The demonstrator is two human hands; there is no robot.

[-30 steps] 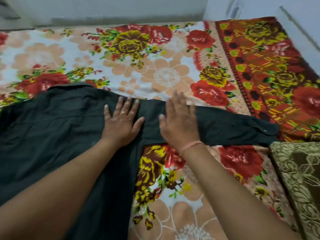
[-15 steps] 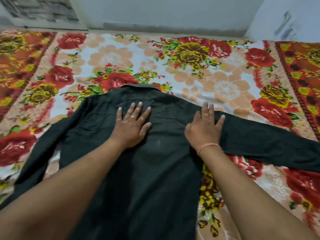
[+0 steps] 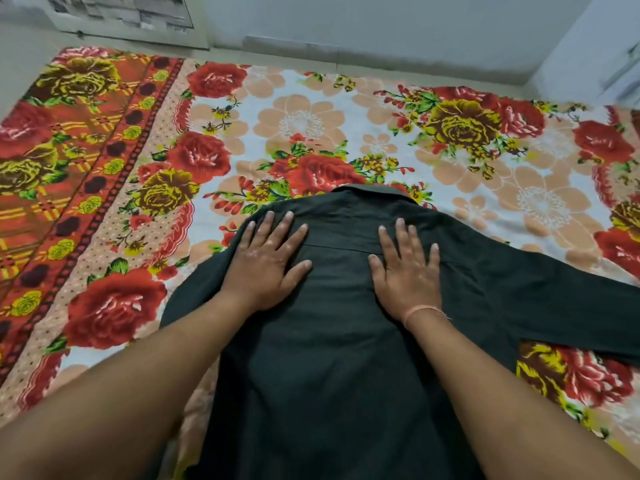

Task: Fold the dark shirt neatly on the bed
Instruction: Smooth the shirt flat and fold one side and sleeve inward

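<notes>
The dark shirt [image 3: 332, 358] lies back-up on the flowered bed sheet [image 3: 304, 123], collar pointing away from me. Its right sleeve stretches out flat toward the right edge of view. The left sleeve runs down under my left forearm and is mostly hidden. My left hand [image 3: 266, 261] rests flat, fingers spread, on the shirt's left shoulder. My right hand [image 3: 408, 271] lies flat with fingers apart on the right shoulder area, a thin pink band at its wrist. Neither hand grips the cloth.
The bed sheet has a red and yellow patterned border [image 3: 69, 161] along the left. A pale wall [image 3: 381, 26] runs behind the far edge of the bed, with a corner at the upper right.
My view has swung left, so the shirt's body is now centred. Both hands have slid leftward across the shirt, from the right sleeve and armpit to the two shoulders.
</notes>
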